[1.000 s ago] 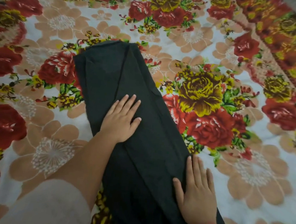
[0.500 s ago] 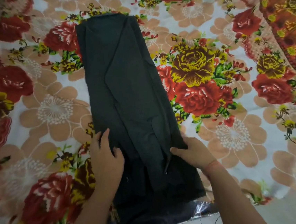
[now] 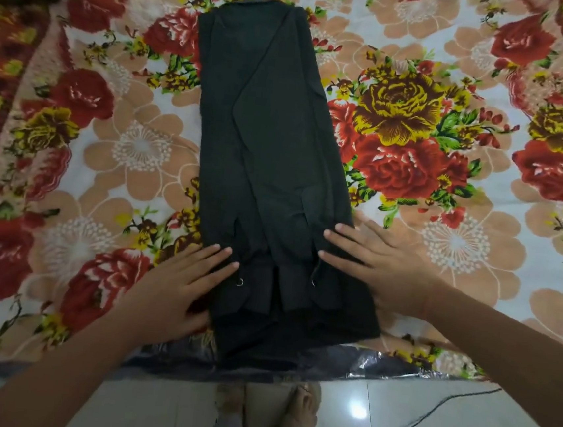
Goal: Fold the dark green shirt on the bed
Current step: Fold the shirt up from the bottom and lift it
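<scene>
the dark green shirt (image 3: 271,164) lay as a long narrow strip on the bed (image 3: 460,237), its near end by the bed's edge. the left hand (image 3: 177,286) and right hand (image 3: 382,261) pressed flat on that end's two sides, fingers straight, gripping nothing. it looked light, soft and floppy; best pinched at both near corners.

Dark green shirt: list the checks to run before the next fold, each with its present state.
1. Dark green shirt lies as one long narrow strip: ok.
2. Left hand flat on its near left edge: ok.
3. Right hand flat on its near right edge: ok.
4. Near end smooth: not ok, the layers bunch and overlap.
5. Far end squared: cannot tell, the fabric is too dark.
</scene>
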